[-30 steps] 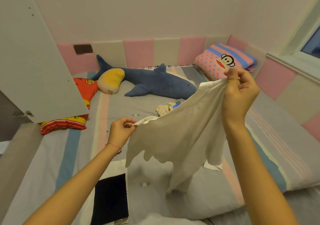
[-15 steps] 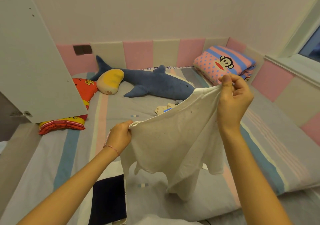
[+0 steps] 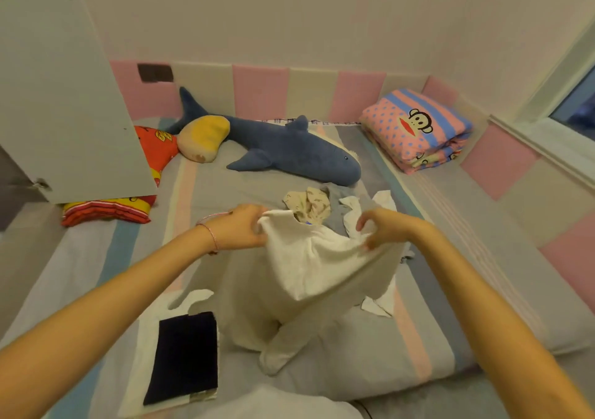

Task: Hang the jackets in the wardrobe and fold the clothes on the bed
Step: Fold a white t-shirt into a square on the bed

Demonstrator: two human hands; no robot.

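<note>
On bed (image 3: 206, 186), white garment (image 3: 322, 267), clothes pile (image 3: 307, 204)

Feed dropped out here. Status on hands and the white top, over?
Left hand and right hand both grip the white top. Its lower part drapes onto the bed. Loose clothes lie just beyond.

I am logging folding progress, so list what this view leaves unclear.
Head view only.
The wardrobe's inside: hidden behind its open door and cut off by the left edge; no jackets show.
The pile of clothes: partly behind the white garment and right hand; piece count unclear.
The white garment: bunched between left hand and right hand; type unclear.
The red pillow: partly covered by the door.
</note>
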